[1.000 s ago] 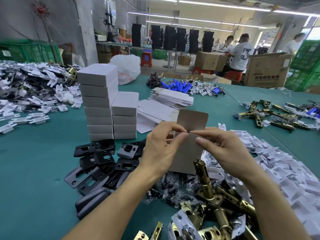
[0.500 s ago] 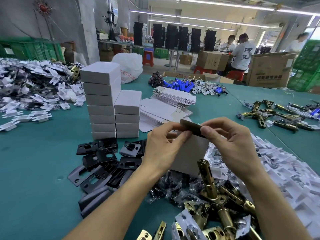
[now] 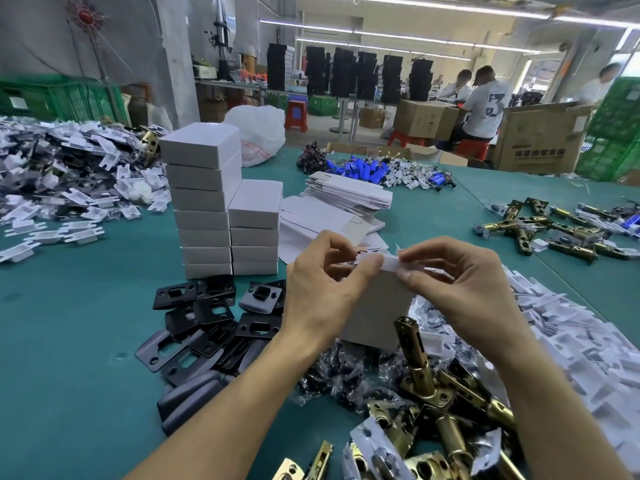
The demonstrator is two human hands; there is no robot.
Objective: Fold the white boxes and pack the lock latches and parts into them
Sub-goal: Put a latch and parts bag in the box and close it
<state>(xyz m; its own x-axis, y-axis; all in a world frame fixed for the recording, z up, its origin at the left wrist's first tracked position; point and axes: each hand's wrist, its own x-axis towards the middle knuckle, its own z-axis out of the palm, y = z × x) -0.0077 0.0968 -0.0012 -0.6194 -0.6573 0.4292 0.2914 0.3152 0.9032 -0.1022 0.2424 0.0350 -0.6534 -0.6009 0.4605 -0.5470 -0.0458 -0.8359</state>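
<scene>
Just above crowded latches (image 3: 415,358), left hand (image 3: 322,299) and right hand (image 3: 464,292), fingers (image 3: 363,271) tight on white box (image 3: 377,306) top edge

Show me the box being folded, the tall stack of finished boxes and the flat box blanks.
box being folded (image 3: 379,306): head view, its grey front panel.
tall stack of finished boxes (image 3: 199,199): head view, front of a middle box.
flat box blanks (image 3: 349,195): head view, top sheet of the pile.
</scene>
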